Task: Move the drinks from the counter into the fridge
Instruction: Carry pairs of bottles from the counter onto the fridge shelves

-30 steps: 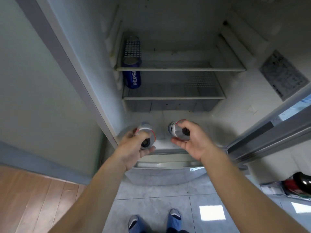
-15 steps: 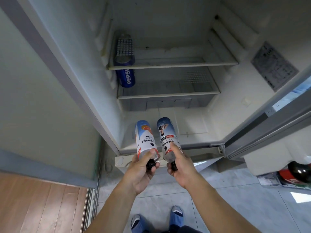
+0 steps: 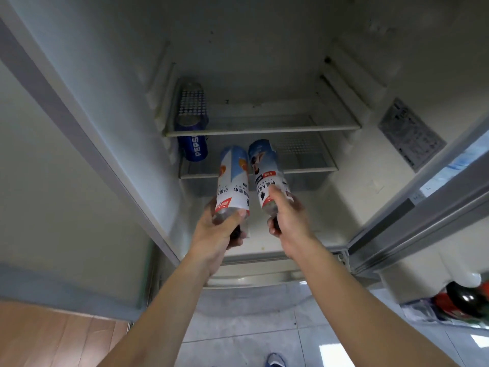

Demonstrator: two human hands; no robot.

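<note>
A: From the head view, what are your hands doing?

B: Your left hand (image 3: 219,229) is wrapped around the neck end of a bottle with an orange-fruit label (image 3: 232,178), thumb across its clear shoulder and the dark cap tucked in your palm. Your right hand (image 3: 288,221) is clamped the same way on a bottle with a figure on its label (image 3: 267,170), thumb lying along the label.

A: And where are the two bottles?

B: You're holding both out in the open fridge (image 3: 238,49), bases pointing away from you into the compartment. They sit side by side, close together; whether they touch, I cannot tell. Their far ends overlap the front edge of the lower shelf (image 3: 312,170), but I cannot tell if they rest on anything.

A: What else is in there with you?

B: A blue Pepsi can (image 3: 194,149) stands on the lower shelf at the left wall, just left of the fruit-label bottle. Its upper part shows through the upper shelf (image 3: 264,129). Behind it there's a perforated panel (image 3: 191,102) on the back wall.

A: Around the fridge?

B: The fridge door (image 3: 423,207) stands open on your right, with a printed sticker (image 3: 411,133) on the inner side wall. Below you are pale floor tiles (image 3: 238,313), wooden flooring (image 3: 53,337) at lower left, and the toe of a blue shoe (image 3: 275,360) at the bottom edge.
</note>
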